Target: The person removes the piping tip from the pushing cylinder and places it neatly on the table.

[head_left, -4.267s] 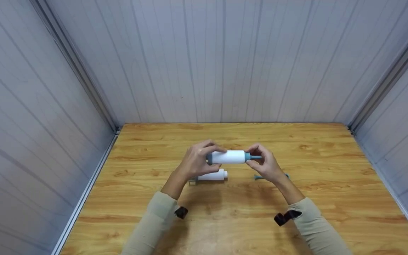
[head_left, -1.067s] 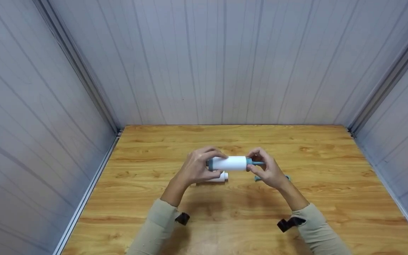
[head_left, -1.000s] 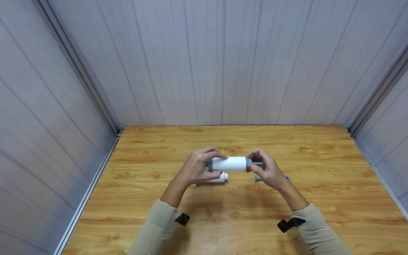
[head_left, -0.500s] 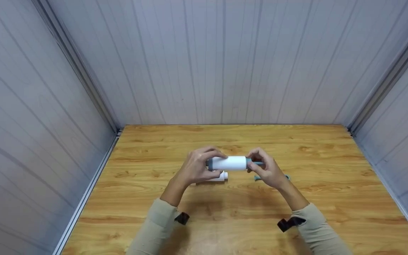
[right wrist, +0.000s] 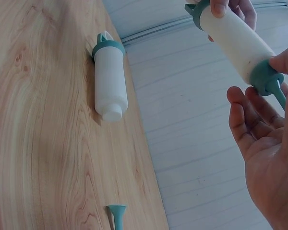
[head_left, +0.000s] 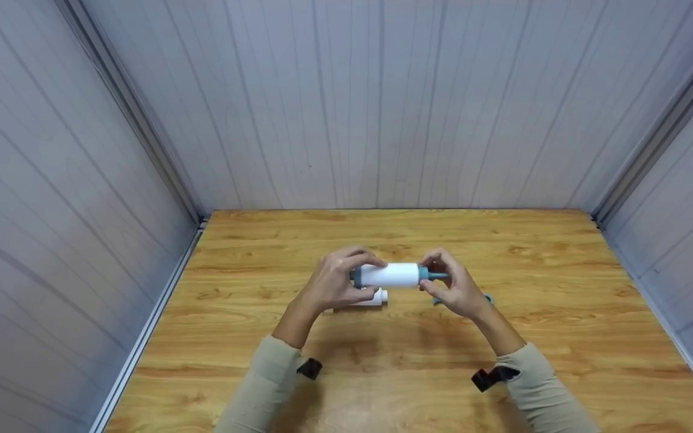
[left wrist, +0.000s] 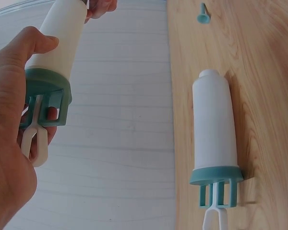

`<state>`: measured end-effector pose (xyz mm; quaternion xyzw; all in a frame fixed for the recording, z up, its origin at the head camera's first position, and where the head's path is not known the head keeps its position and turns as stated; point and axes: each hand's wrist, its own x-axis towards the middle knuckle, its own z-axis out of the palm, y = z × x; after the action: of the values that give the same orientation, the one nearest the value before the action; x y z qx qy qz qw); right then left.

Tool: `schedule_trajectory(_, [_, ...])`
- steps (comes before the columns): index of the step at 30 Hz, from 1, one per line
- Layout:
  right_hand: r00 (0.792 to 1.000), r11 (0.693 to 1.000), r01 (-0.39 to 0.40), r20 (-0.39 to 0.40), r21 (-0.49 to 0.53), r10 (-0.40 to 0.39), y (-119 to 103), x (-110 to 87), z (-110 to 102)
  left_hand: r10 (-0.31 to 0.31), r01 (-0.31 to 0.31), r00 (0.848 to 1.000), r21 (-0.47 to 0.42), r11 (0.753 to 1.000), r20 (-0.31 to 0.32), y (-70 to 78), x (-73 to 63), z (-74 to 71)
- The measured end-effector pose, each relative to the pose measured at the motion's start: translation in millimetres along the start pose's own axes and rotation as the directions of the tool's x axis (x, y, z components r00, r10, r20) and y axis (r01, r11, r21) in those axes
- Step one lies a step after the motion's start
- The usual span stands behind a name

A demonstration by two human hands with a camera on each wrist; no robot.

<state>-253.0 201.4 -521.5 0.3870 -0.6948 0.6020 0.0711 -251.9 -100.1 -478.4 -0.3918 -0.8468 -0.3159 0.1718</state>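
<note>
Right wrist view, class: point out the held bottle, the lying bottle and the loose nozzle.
Held bottle [right wrist: 236,44], right wrist view: middle of body.
Lying bottle [right wrist: 110,79], right wrist view: middle of body.
Loose nozzle [right wrist: 118,217], right wrist view: stem, just below its flared end.

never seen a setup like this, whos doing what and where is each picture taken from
There is no robot here, just a person using two bare hands. The wide picture comes from a camera on the head, looking forward and down. The other two come from wrist cameras, one per arm, each watching its own hand's work.

The left hand grips a white tube near its green frame. The right hand pinches the green nozzle at the other end. They hold it above a wooden table. On that lie a second tube, with no nozzle fitted, and a small flared green piece.
</note>
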Motion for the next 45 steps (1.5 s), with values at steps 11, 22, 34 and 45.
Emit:
schedule_trajectory(11, [0.998,0.998,-0.058,0.028,0.031,0.057,-3.2,0.3,-3.6,0.006,-0.005,1.0,0.003,1.0,-0.014,0.3,1.9,-0.7])
schedule_trajectory(22, [0.999,0.998,-0.045,0.014,0.036,0.045,-2.8,0.5,-1.9,0.009,-0.009,1.0,0.003,1.0,-0.008,0.1,2.3,-1.6])
schedule_trajectory(34, [1.0,0.999,0.012,0.0,0.034,-0.012,1.6,0.0,-0.7,0.008,-0.008,1.0,-0.001,1.0,-0.008,0.1,1.7,-1.4])
schedule_trajectory(45, [0.999,0.998,-0.051,0.005,0.022,0.051,-0.8,-1.3,-2.0,0.015,-0.015,1.0,0.022,1.0,-0.005,0.3,1.8,-1.3])
